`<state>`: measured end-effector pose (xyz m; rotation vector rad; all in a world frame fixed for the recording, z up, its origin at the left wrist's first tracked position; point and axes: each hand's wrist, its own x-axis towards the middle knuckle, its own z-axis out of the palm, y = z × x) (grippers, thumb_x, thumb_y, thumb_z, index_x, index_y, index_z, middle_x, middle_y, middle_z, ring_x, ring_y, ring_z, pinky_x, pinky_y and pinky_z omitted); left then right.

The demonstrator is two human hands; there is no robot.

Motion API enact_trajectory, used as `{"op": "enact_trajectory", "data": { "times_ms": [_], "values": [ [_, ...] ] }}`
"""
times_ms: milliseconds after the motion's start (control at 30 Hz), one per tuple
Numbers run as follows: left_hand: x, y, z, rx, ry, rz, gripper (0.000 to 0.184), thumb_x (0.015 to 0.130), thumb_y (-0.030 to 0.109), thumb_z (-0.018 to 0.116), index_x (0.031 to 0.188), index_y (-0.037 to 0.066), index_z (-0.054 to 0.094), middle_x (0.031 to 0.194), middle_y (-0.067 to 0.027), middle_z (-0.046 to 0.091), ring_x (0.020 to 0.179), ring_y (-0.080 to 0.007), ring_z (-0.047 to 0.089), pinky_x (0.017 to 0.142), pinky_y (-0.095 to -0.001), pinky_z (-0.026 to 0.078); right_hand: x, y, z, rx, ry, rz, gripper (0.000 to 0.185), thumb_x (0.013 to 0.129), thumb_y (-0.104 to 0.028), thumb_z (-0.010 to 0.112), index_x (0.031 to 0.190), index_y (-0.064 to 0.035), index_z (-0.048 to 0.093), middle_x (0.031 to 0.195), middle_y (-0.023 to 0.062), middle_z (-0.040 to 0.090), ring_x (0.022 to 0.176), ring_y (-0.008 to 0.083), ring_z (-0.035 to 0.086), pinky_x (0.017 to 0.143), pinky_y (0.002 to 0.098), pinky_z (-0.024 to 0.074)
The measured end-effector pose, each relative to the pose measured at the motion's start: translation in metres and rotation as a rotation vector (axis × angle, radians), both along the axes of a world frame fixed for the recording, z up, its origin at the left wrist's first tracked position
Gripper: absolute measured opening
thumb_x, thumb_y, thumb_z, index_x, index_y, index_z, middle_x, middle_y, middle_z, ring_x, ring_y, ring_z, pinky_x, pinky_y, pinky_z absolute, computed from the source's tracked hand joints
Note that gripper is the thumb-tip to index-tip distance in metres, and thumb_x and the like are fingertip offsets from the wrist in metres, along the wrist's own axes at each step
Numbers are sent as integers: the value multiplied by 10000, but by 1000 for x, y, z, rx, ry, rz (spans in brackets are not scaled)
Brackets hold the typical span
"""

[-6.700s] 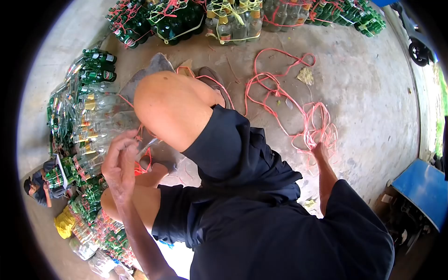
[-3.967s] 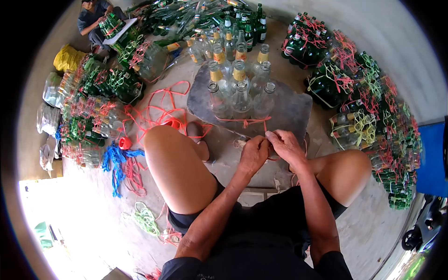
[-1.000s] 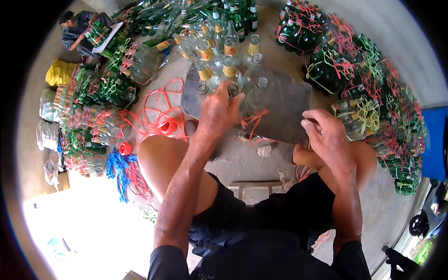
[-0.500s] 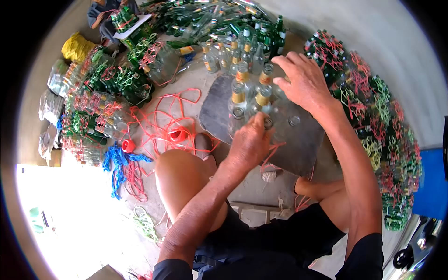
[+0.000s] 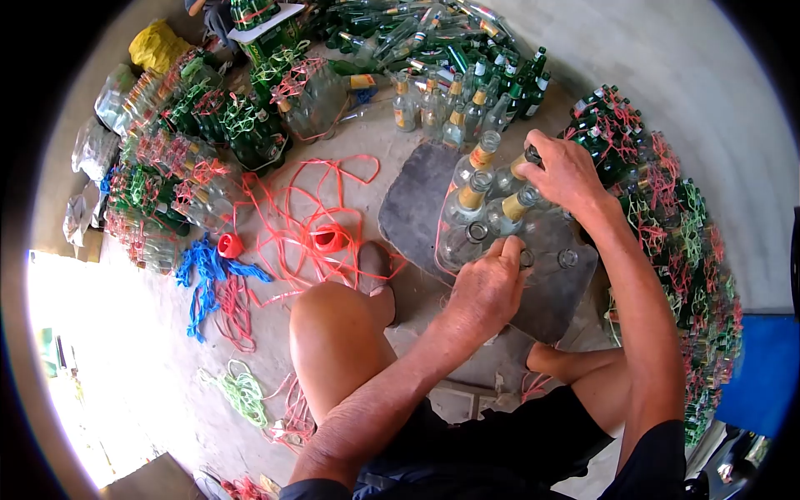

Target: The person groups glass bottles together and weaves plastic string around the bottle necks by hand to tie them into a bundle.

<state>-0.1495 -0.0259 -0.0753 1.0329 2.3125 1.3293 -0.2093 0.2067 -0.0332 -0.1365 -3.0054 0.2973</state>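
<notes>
Several clear glass bottles (image 5: pixel 462 208) with yellow labels on their necks stand grouped on a dark flat board (image 5: pixel 408 204). A pink string runs round the lower part of the group at its left side. My left hand (image 5: pixel 490 287) grips the top of a near bottle, its fingers wrapped round the neck. My right hand (image 5: pixel 562 171) is closed on the neck of a bottle at the far right of the group. Both hands hide parts of the bottles they hold.
Red string (image 5: pixel 292 217) lies tangled on the floor, near blue strips (image 5: pixel 204 279) and pale green string (image 5: pixel 242 396). Tied bottle bundles (image 5: pixel 667 225) line the right wall; more stand at left. Loose bottles (image 5: pixel 417 33) are piled behind. Part of another person (image 5: pixel 218 21) shows top left.
Since half a second ago, my right hand has come down from above the bottles and closed on a neck. The bottle group appears turned. The camera view has shifted.
</notes>
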Motion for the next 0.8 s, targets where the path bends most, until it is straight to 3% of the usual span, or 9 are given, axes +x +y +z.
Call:
{"op": "enact_trajectory", "data": {
  "times_ms": [600, 700, 800],
  "values": [
    [-1, 1, 4, -21, -31, -8, 312, 983, 129, 684, 1233, 21, 532, 1064, -269, 688, 943, -512, 692, 774, -585, 554, -14, 11, -5, 35, 29, -60, 362, 862, -317, 746, 1039, -17, 646, 934, 252, 735, 935, 467, 704, 839, 580, 544],
    [-1, 2, 2, -37, -25, -3, 314, 978, 126, 694, 1229, 24, 534, 1058, -269, 688, 935, -512, 692, 766, -582, 552, -13, 12, -10, 71, 94, -42, 400, 875, -314, 793, 1069, -7, 627, 851, 225, 720, 896, 463, 696, 796, 558, 524],
    [0, 2, 2, -23, -38, 5, 315, 975, 119, 701, 1229, 28, 538, 1042, -267, 688, 915, -504, 695, 754, -570, 554, -13, 11, -4, 70, 21, -51, 374, 864, -322, 758, 1076, -34, 651, 981, 246, 743, 980, 458, 705, 865, 570, 547]
  ]
}}
